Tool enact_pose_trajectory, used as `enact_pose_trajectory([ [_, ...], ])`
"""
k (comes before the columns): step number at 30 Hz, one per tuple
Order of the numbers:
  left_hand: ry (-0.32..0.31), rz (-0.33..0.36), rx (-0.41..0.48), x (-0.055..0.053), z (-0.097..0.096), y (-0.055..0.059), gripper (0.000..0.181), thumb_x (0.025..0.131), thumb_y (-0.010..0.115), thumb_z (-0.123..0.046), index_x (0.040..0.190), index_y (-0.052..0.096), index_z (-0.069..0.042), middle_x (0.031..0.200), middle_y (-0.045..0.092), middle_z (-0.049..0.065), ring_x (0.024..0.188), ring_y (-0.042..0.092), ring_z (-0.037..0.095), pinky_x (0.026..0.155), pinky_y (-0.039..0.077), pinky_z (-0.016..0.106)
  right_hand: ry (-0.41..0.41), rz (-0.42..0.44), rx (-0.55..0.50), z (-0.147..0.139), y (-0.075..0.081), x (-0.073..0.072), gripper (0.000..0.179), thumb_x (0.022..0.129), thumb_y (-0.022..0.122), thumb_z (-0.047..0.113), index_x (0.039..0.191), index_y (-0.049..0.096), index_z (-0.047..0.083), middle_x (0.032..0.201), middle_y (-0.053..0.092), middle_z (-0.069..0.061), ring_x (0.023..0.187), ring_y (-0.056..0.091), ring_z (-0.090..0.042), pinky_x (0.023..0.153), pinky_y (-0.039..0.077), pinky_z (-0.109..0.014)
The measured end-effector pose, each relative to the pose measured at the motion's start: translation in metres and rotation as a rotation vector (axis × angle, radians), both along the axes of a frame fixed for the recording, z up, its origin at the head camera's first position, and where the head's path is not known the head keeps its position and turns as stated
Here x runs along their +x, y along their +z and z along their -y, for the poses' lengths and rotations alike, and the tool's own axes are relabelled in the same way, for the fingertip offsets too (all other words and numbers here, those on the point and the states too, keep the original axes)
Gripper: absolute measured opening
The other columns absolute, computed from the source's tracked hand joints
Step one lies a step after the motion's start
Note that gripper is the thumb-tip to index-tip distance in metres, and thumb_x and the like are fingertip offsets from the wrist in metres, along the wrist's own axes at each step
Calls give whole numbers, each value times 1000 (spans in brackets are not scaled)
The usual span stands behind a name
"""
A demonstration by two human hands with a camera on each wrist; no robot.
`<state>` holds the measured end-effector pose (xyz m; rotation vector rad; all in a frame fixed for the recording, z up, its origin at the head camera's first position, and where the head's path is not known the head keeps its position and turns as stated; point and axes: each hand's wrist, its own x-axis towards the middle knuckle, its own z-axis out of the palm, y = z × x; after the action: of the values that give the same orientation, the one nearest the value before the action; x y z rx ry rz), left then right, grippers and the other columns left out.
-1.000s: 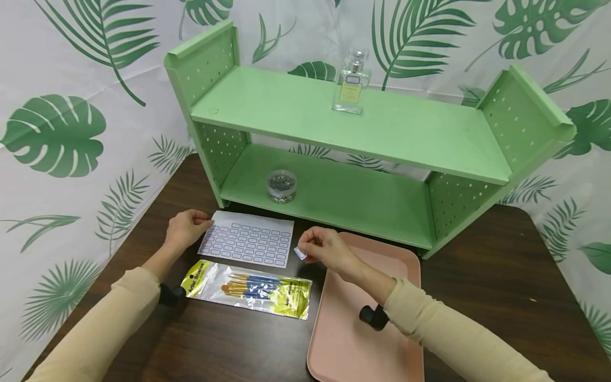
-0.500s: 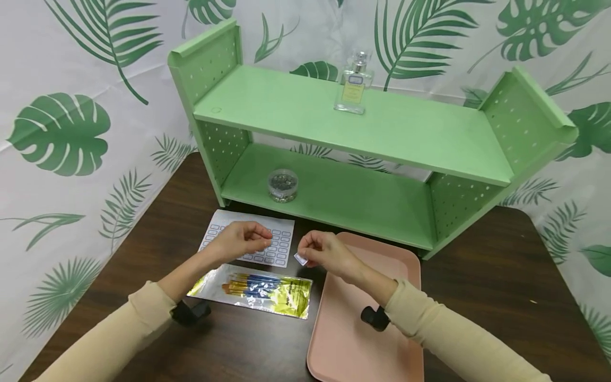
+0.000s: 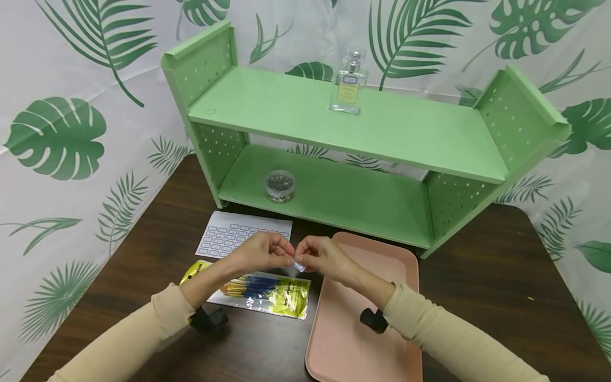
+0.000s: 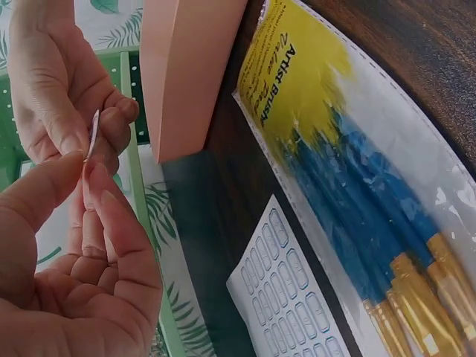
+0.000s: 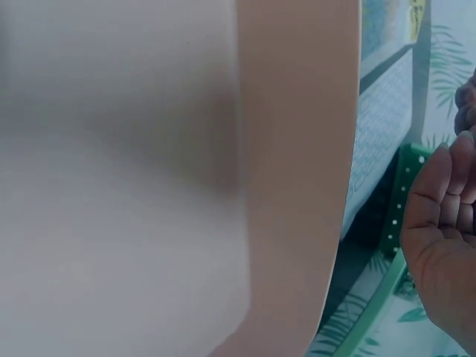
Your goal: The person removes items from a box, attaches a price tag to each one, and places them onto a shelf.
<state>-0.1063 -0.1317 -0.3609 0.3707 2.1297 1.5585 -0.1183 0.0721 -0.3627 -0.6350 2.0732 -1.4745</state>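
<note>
A small white label sticker [image 3: 299, 266] with a blue border is between the two hands, above the gap separating the brush pack from the tray. My right hand [image 3: 328, 258] pinches it between thumb and fingers. The left hand [image 3: 261, 251] meets it from the other side; in the left wrist view its thumb and index finger pinch the lower edge of the sticker [image 4: 93, 134], seen edge-on. Under the left hand lies the sheet of labels [image 3: 219, 234], partly covered, with some spots at its top left bare. In the right wrist view the sticker is not visible.
A clear pack of artist brushes [image 3: 286, 300] lies in front of the sheet. The pink tray [image 3: 363, 339] is under the right forearm. Behind stands a green two-tier shelf [image 3: 353, 135] bearing a labelled perfume bottle [image 3: 347, 93] above and a round clear tub [image 3: 279, 187] below.
My left hand has left the sheet's left edge and moved right across it to meet the right hand at the sticker. The right hand has stayed nearly in place, holding the sticker.
</note>
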Motion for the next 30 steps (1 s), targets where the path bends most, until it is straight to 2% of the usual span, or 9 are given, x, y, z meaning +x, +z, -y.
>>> enact_pose_trajectory([
  [7, 9, 12, 18, 3, -2, -5, 18, 81, 67, -4, 94, 59, 6, 75, 63, 1, 68, 58, 10, 59, 45, 18, -4, -2, 4, 2, 0, 3, 7, 92, 54, -1, 95, 58, -6, 84, 61, -12, 74, 57, -11, 72, 55, -30],
  [13, 35, 23, -9, 5, 0, -5, 19, 81, 66, -5, 97, 61, 6, 77, 63, 2, 68, 56, 9, 60, 44, 19, -81, -1, -10, 1, -3, 3, 11, 94, 52, 1, 98, 58, -8, 86, 62, -15, 73, 60, -14, 70, 56, -29],
  [16, 57, 23, -21, 6, 2, -5, 19, 83, 65, -6, 99, 63, 5, 79, 64, 4, 71, 57, 12, 62, 46, 22, -108, 17, -16, -1, -2, 3, 12, 93, 54, 2, 98, 58, -9, 85, 62, -18, 74, 62, -20, 69, 56, -30],
  [21, 90, 1, -21, 7, 5, -4, 19, 85, 65, -9, 100, 64, 3, 85, 65, 13, 74, 59, 14, 67, 50, 27, -100, 41, -6, -1, -1, 4, 13, 92, 58, 3, 97, 59, -8, 85, 61, -25, 77, 62, -32, 68, 56, -30],
  [26, 113, -10, 18, 8, 7, -4, 18, 85, 65, -7, 99, 62, 4, 86, 64, 16, 73, 58, 12, 63, 48, 21, -92, 54, -8, 2, 0, 4, 13, 91, 58, 4, 96, 59, -8, 87, 60, -30, 76, 62, -30, 66, 56, -30],
  [30, 121, -15, 28, 8, 7, -3, 17, 85, 65, -7, 98, 61, 4, 84, 64, 14, 74, 58, 13, 64, 49, 22, -95, 62, 1, 2, 1, 4, 12, 92, 57, 5, 95, 59, -7, 85, 59, -29, 73, 61, -25, 65, 56, -31],
])
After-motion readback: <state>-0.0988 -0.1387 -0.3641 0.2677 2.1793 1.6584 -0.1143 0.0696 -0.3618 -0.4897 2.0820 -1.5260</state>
